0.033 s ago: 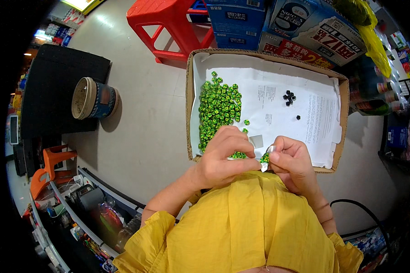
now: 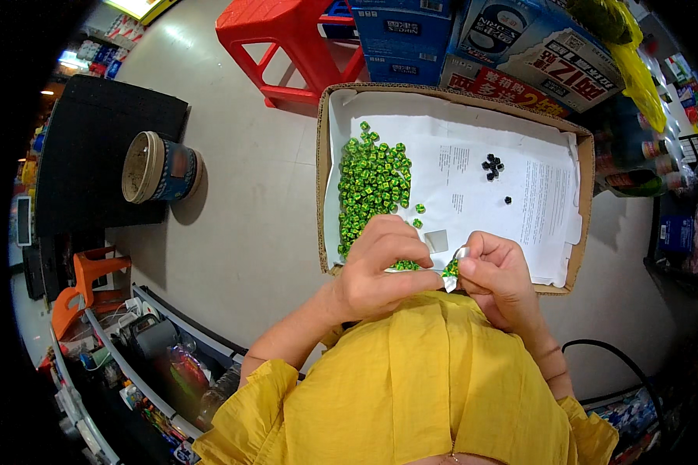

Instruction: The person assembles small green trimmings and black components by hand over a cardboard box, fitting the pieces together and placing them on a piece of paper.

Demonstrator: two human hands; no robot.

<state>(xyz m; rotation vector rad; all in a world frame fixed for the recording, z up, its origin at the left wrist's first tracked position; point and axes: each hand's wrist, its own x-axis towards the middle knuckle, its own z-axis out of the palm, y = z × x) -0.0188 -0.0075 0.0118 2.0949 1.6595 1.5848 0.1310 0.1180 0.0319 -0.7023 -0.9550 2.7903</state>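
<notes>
Low over the near edge of a shallow cardboard box (image 2: 588, 170), close to my yellow shirt, both hands work at a small green-and-silver foil wrapper (image 2: 450, 270). My right hand (image 2: 495, 267) pinches it between thumb and finger from the right. Curled in from the left, my left hand (image 2: 384, 267) has its fingertips at the wrapper's silver tip; what lies between them is partly hidden. Many small green foil-wrapped pieces (image 2: 368, 182) fill the box's left side. A flat grey square (image 2: 436, 241) lies just beyond my hands. Several small black pieces (image 2: 492, 167) sit farther right.
White printed paper (image 2: 473, 124) lines the box. Beyond it stand a red plastic stool (image 2: 287, 46) and stacked cartons (image 2: 403, 43). To the left are a tub (image 2: 163, 167) and an orange chair (image 2: 93, 271). Dark wire shelving (image 2: 678, 225) stands at the right.
The left fingers and the wrapper's silver tip have shifted very slightly. Everything else looks the same.
</notes>
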